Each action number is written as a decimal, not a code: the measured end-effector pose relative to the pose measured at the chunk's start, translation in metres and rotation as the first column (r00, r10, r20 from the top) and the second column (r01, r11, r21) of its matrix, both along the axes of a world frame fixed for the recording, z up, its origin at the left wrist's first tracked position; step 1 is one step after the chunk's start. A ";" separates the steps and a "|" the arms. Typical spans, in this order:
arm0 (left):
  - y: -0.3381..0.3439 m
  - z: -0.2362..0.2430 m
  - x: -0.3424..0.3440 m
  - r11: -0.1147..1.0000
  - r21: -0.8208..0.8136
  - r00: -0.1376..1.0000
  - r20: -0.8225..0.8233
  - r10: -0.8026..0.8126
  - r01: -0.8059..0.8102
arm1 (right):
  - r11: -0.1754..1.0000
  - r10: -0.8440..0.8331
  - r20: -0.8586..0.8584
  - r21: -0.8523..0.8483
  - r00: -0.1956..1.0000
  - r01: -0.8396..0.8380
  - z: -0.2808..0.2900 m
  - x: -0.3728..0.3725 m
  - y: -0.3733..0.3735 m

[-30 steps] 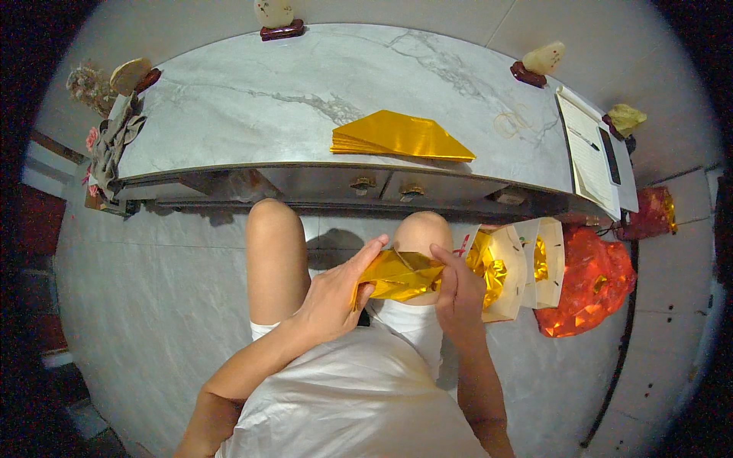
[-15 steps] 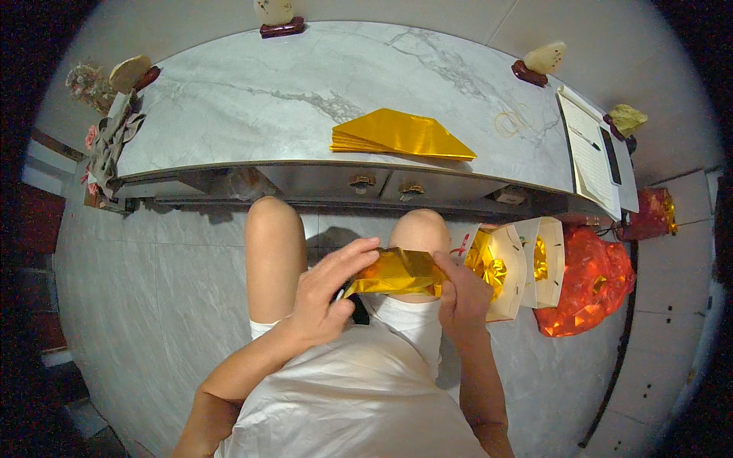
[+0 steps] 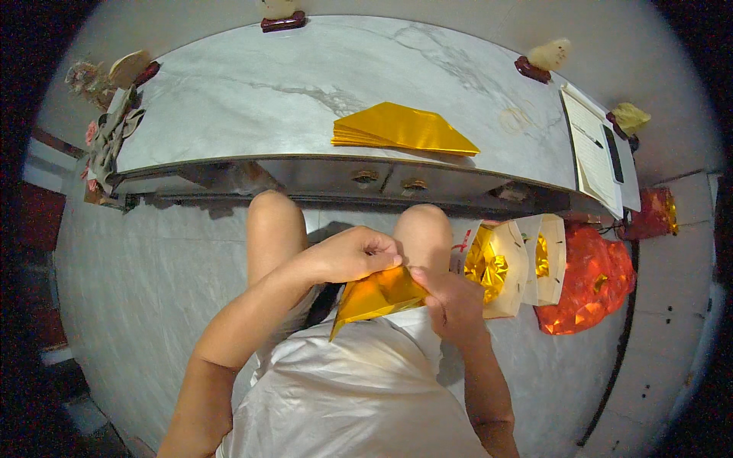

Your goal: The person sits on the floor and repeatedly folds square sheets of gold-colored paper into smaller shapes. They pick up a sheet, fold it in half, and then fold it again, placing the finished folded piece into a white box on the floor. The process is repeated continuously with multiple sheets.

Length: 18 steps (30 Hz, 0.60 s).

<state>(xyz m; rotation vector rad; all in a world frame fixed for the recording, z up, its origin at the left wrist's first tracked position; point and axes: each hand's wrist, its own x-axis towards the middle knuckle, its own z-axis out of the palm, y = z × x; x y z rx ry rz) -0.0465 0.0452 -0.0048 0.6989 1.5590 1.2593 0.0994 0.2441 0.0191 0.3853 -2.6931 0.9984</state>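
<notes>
A sheet of gold foil paper (image 3: 378, 296), partly folded, is held over my lap, its pointed lower left corner hanging down. My left hand (image 3: 357, 256) pinches its upper edge near the middle, fingers curled. Close beside it, my right hand (image 3: 450, 299) grips the sheet's right end with the thumb on top. The fingertips of both hands nearly meet at the top edge. Beyond my knees, a stack of gold foil paper (image 3: 405, 128) lies on the front part of the marble-patterned tabletop (image 3: 252, 91).
Right of my knee stand two open cartons (image 3: 510, 267) holding folded gold pieces, beside a red plastic bag (image 3: 592, 282). A notebook with a pen (image 3: 588, 153) and a dark phone (image 3: 612, 155) lie at the table's right end. Rubber bands (image 3: 515, 119) and stones on stands edge the tabletop.
The gold paper has gone from a bundled strip held at both ends to a more spread, pointed shape. My left hand has moved right, to the top edge near my right hand.
</notes>
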 end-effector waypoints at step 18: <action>0.023 -0.043 0.011 0.976 0.172 0.957 0.280 0.079 -0.131 | 0.953 -0.283 0.012 -0.109 0.959 0.282 -0.024 0.021 0.010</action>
